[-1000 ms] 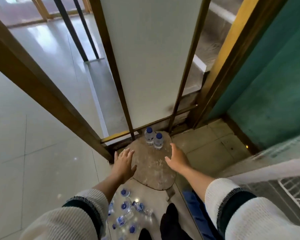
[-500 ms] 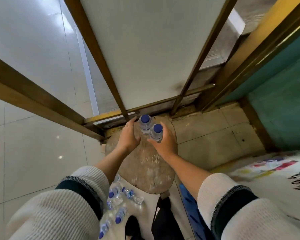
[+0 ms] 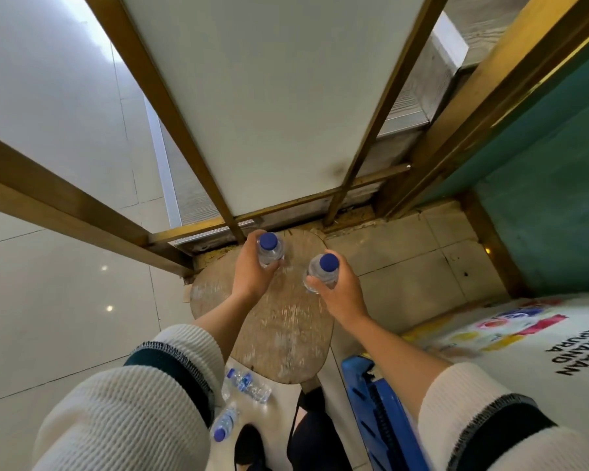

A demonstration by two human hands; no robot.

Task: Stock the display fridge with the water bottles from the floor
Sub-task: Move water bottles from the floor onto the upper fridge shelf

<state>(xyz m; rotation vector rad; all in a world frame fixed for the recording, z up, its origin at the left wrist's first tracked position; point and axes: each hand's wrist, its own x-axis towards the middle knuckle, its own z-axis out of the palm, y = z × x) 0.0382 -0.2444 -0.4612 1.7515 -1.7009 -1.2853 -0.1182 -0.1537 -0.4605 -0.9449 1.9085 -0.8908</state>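
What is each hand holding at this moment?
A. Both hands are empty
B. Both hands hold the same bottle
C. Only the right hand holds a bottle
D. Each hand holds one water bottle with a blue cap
D: the left hand grips one blue-capped bottle, and the right hand grips another bottle.

Both arms reach out over a worn wooden stool [image 3: 279,334]. The left hand [image 3: 252,271] wraps a blue-capped water bottle [image 3: 270,251], upright; the right hand [image 3: 337,288] grips a second bottle [image 3: 324,270], also upright, just beside the first. More bottles [image 3: 244,389] lie on the floor [image 3: 65,283] below, near a blue crate [image 3: 378,413].
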